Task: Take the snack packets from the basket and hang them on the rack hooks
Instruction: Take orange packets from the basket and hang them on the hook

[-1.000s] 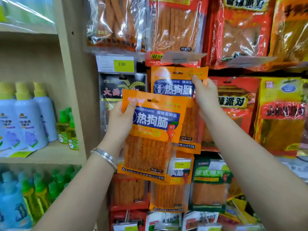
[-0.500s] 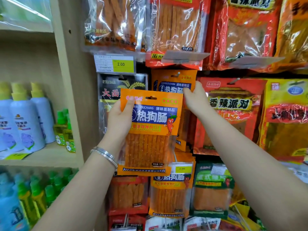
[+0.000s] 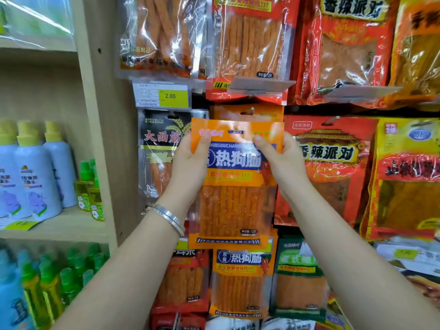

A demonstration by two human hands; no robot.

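Orange plastic snack packet [image 3: 234, 186] is now pinched by right hand [image 3: 283, 163] besides left hand [image 3: 190, 163], levelled beneath metal hook [image 3: 251, 110] at 12 o'clock.

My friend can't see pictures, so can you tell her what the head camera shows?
A left hand and a right hand hold an orange snack packet by its top corners just below a rack hook that already carries a matching packet. Around them hang other snack packets; blue bottles stand on a shelf at the left.
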